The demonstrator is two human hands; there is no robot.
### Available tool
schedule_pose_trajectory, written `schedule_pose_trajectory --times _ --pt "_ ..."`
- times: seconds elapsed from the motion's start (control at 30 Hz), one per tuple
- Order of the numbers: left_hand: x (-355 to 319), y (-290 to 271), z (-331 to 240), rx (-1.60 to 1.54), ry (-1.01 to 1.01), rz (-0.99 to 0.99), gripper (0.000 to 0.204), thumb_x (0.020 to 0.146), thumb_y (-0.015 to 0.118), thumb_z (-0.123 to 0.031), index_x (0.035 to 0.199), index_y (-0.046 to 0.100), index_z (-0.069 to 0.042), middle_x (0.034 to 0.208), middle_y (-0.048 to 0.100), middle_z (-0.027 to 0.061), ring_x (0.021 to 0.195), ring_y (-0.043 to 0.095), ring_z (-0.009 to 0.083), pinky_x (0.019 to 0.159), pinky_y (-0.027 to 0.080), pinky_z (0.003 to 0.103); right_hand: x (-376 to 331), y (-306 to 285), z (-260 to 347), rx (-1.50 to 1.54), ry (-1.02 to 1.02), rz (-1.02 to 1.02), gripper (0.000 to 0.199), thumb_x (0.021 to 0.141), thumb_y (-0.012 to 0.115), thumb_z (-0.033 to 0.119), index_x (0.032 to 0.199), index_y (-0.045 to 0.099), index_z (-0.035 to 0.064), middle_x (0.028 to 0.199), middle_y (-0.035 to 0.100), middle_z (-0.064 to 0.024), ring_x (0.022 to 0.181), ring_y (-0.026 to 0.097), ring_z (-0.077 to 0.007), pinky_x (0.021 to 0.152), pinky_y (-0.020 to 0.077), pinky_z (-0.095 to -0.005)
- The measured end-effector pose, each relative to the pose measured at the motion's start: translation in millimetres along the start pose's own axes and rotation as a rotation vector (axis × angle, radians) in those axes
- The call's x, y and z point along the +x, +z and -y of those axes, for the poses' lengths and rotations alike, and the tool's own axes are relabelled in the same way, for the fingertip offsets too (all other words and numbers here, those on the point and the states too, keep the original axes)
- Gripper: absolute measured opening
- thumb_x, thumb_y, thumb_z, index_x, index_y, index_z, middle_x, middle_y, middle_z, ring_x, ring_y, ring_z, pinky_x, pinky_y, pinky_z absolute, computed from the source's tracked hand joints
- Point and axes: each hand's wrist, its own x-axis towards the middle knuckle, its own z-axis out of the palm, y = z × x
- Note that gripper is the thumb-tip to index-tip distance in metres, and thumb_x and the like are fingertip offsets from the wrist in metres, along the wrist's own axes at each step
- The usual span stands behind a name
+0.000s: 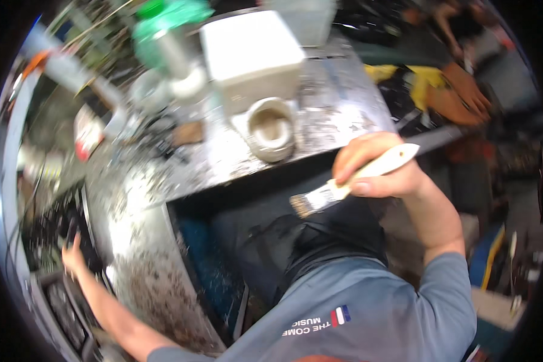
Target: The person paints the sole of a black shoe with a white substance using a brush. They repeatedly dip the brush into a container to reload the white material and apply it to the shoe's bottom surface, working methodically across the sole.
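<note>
My right hand is closed around the pale handle of a flat paintbrush, in front of my body. The brush's short brown bristles point down and left, over the dark gap in front of the bench. Far out to the left, my left hand reaches over a dark crate of black parts. Its fingers look spread beside a black part, though blur hides whether they touch it. A round, stained pot with a pale ring inside stands near the bench's front edge.
The metal bench, speckled with dark grime, wraps round my front and left. On it are a white box, a green bag, a brown block and small dark scraps. Brown gloves lie at right.
</note>
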Motion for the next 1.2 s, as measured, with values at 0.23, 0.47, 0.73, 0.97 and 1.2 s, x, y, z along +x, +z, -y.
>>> schedule_pose_trajectory --times 0.23,0.47,0.73,0.97,1.2 --pt "-2.4 45.7 -62.8 0.046 -0.064 0.032 0.097 0.074 0.075 -0.072 0.144 0.059 -0.006 0.142 0.061 0.0201 0.128 0.059 0.0377 0.107 0.044 0.045 -40.4 8.7 -7.8 -0.057 0.127 -0.212 0.023 0.09 0.079 0.018 0.107 0.077 0.0019 0.101 0.075 -0.009 0.095 0.068 -0.0148 0.084 0.0527 -0.0289" --pt "-65.2 -4.2 -118.2 0.13 -0.049 -0.14 0.096 0.084 0.065 -0.074 0.145 0.054 -0.001 0.143 0.06 0.0185 0.126 0.059 0.0379 0.109 0.043 0.044 -83.1 -58.3 11.3 -0.203 0.093 -0.729 0.032 0.101 0.067 0.02 0.129 0.067 0.0038 0.094 0.075 -0.0078 0.071 0.065 -0.0068 0.062 0.0508 -0.0203" --pt "-179.7 -52.9 -81.4 0.113 0.334 -0.284 0.059 0.096 0.068 -0.039 0.141 0.057 -0.001 0.146 0.056 0.0185 0.136 0.051 0.0369 0.114 0.04 0.044 -121.7 -217.9 -92.0 -1.513 0.345 -0.622 0.034 0.092 0.073 0.024 0.122 0.065 0.0106 0.105 0.074 -0.0108 0.096 0.07 -0.0371 0.081 0.056 -0.0442" --pt "-301.7 -88.9 -136.9 0.054 0.458 -0.167 0.052 0.091 0.072 -0.017 0.137 0.057 0.004 0.148 0.051 0.0213 0.139 0.047 0.0391 0.114 0.038 0.047 -137.9 -282.2 -168.0 -2.035 0.312 -0.243 0.036 0.091 0.057 0.013 0.127 0.06 0.0165 0.119 0.067 -0.0056 0.125 0.058 -0.0225 0.114 0.0396 -0.0431" --pt "-358.1 -120.0 -153.0 0.026 0.448 -0.112 0.049 0.094 0.069 -0.015 0.138 0.056 0.003 0.152 0.047 0.0197 0.142 0.043 0.0367 0.114 0.038 0.049 -132.3 -295.0 -173.1 -1.913 0.252 -0.245 0.039 0.089 0.059 0.009 0.128 0.058 0.0155 0.112 0.066 -0.0069 0.119 0.061 -0.0272 0.115 0.0388 -0.0457"
